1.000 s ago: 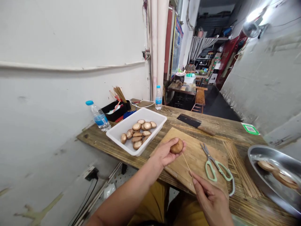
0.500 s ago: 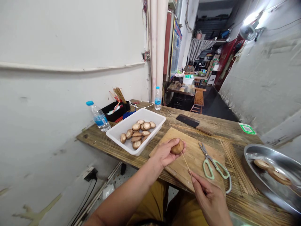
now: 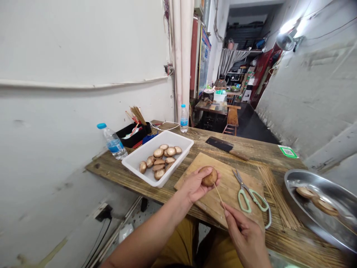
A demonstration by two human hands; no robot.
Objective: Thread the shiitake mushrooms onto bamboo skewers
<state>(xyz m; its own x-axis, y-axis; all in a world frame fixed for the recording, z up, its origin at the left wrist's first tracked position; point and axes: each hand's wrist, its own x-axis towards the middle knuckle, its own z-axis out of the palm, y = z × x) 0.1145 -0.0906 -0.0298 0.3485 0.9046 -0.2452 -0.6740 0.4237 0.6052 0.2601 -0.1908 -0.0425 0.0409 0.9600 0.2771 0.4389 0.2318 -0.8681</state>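
Observation:
A brown mushroom [image 3: 209,176] is gripped in my left hand [image 3: 195,187], cap towards me, above the wooden cutting board [image 3: 192,175]. My right hand [image 3: 245,230] pinches a thin wooden skewer [image 3: 218,194], whose far end meets the lower edge of the cap; how deep it goes I cannot tell. Scissors with pale green handles [image 3: 249,193] lie on the board to the right of my hands. Several mushrooms [image 3: 158,152] rest in a white plastic tray [image 3: 131,162] at the left.
A cleaver [image 3: 223,145] lies behind the board. Loose skewers [image 3: 279,197] are spread to its right, beside a steel bowl [image 3: 295,208] holding skewered mushrooms [image 3: 325,206]. Water bottles [image 3: 114,145] and a black box [image 3: 128,136] stand at the left. Someone [image 3: 221,82] sits far back.
The view has shifted slightly, so the table things sit a little further left. Both hands keep their hold, with the skewer's end still at the mushroom.

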